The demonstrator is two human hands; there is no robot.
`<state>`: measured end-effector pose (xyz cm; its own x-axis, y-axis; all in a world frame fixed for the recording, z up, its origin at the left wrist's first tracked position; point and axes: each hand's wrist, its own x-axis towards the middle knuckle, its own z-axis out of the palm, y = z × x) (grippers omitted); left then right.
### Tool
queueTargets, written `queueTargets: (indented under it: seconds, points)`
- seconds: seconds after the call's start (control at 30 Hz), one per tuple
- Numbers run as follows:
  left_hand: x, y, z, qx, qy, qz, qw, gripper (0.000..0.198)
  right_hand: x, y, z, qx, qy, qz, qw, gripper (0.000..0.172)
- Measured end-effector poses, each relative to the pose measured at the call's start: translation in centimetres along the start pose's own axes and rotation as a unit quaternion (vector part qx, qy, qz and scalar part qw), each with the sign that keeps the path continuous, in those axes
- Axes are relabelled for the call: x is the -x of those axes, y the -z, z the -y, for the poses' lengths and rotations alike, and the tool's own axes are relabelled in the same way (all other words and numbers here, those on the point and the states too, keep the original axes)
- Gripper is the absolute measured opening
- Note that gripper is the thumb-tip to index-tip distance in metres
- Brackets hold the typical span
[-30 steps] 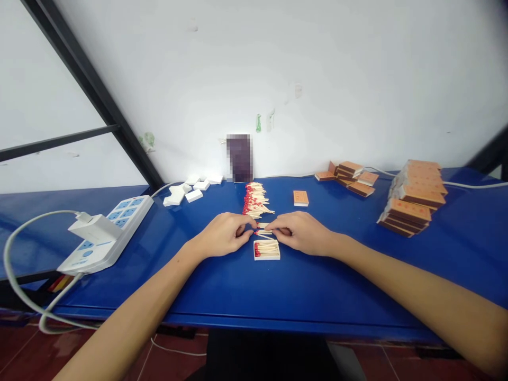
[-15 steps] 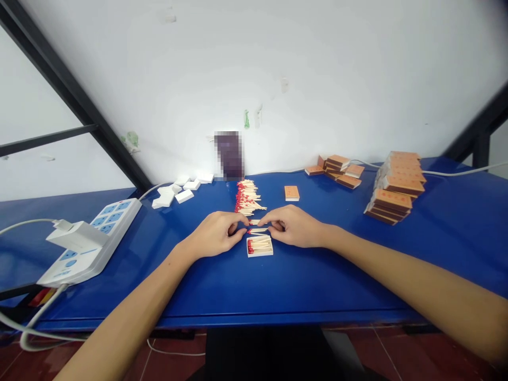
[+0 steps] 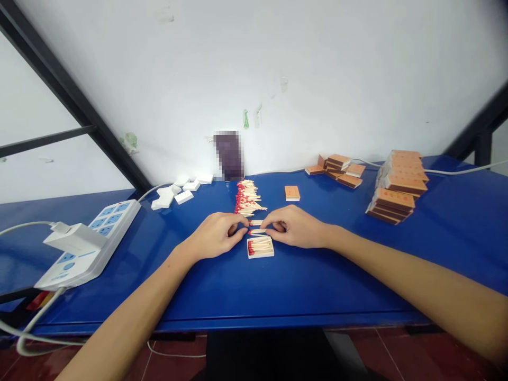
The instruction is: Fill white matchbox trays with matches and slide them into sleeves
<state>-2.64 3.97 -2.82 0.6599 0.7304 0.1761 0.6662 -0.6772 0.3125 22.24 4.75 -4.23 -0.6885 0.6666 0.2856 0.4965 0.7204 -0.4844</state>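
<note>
My left hand is curled, with thumb and index finger at the red heads of a few matches. From the other side my right hand has its thumb and index finger at the plain ends of these matches, so they lie between my two hands. A few more matches lie just behind them, by the index fingers. In front of my fingers is a white matchbox tray, holding several matches with heads to the left. Behind my hands lies a loose pile of red-headed matches.
An orange matchbox lies behind my right hand. More matchboxes lie by the wall, with stacked ones at the right. White trays lie back left. A power strip with cables occupies the blue table's left side.
My right fingertips have shifted slightly left and in over the ends of the matches. The left hand has stayed nearly still, and the view has shifted slightly.
</note>
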Motion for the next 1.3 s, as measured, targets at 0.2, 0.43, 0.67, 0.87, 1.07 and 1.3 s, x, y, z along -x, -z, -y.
queueTargets:
  seconds: [0.2, 0.43, 0.67, 0.87, 1.07, 1.3]
  points:
    - [-0.02, 0.16, -0.21, 0.004, -0.004, 0.003, 1.0, 0.023, 0.03, 0.07, -0.02, -0.007, -0.005, 0.002, 1.0, 0.02]
    - [-0.04, 0.26, -0.38, -0.007, -0.01, 0.007, 1.0, 0.022, -0.05, -0.11, -0.14, 0.002, -0.023, 0.005, 1.0, 0.021]
    - [-0.1, 0.22, -0.41, -0.013, -0.006, 0.012, 1.0, 0.022, -0.1, -0.27, -0.04, 0.004, -0.023, 0.006, 1.0, 0.021]
    - [-0.08, 0.1, -0.43, -0.011, -0.003, 0.012, 1.0, 0.019, -0.18, 0.03, 0.01, -0.039, -0.055, 0.02, 0.998, 0.025]
    - [-0.12, 0.16, -0.41, -0.014, 0.001, 0.014, 1.0, 0.019, -0.22, 0.06, -0.05, -0.031, -0.058, 0.029, 0.997, 0.023]
    - [-0.12, -0.16, -0.41, 0.006, -0.007, 0.013, 1.0, 0.018, -0.29, -0.12, -0.14, -0.007, -0.046, 0.027, 0.999, 0.022]
